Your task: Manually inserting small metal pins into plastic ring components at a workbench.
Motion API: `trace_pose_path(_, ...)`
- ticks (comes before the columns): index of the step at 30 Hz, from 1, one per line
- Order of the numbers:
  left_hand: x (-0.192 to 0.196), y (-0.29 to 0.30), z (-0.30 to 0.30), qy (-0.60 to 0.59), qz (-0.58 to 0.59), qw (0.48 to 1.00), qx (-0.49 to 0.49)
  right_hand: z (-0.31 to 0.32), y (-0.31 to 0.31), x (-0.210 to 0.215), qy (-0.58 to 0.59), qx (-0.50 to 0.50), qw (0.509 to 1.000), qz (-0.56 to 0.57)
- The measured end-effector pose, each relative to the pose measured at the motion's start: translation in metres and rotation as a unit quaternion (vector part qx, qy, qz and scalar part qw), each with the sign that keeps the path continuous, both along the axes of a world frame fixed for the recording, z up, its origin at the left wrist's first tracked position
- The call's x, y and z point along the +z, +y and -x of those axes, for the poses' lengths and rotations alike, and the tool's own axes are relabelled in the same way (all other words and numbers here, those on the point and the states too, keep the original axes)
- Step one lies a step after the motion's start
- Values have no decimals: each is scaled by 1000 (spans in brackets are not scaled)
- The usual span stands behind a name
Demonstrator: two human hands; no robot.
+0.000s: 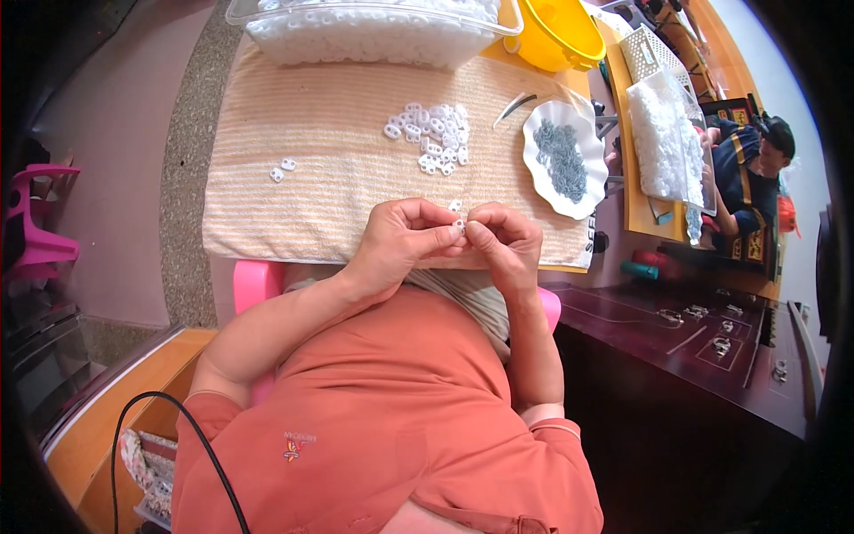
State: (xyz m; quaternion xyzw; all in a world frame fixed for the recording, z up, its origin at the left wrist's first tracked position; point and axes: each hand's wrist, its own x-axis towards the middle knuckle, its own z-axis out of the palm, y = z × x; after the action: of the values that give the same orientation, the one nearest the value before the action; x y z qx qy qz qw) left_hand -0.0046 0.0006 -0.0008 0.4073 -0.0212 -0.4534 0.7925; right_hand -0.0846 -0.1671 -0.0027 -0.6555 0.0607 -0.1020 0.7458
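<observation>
My left hand (400,238) and my right hand (503,238) meet at the near edge of the striped towel (311,160), fingertips pressed together around one small white plastic piece (459,229); both hands are pinched narrow on it, thumbs and forefingers touching it from either side. Just beyond my fingers another white piece (455,206) lies on the towel. Farther off, toward the middle of the towel, sits a loose heap of the same white pieces (434,138), and well to the left of it two stray ones (283,169) lie apart from the rest. At the far edge a clear plastic tub (374,31) is full of white pieces, with a yellow bowl (560,34) beside it on the right. On the right end of the towel a white scalloped dish (567,160) holds small grey metal parts, and thin tweezers (514,107) lie just left of its far rim. Farther right, a clear bag of white pieces (665,138) rests on the table (636,209), and another person (752,173) sits beyond it.
</observation>
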Motion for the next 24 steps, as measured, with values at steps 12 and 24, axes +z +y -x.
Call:
trace_pose_path(12,4,2,-1,14,9,1000,7,-5,-4,11,27,24,999,19)
trace_pose_path(24,0,3,-5,42,6,996,74,-86,-15,22,0,37,853,521)
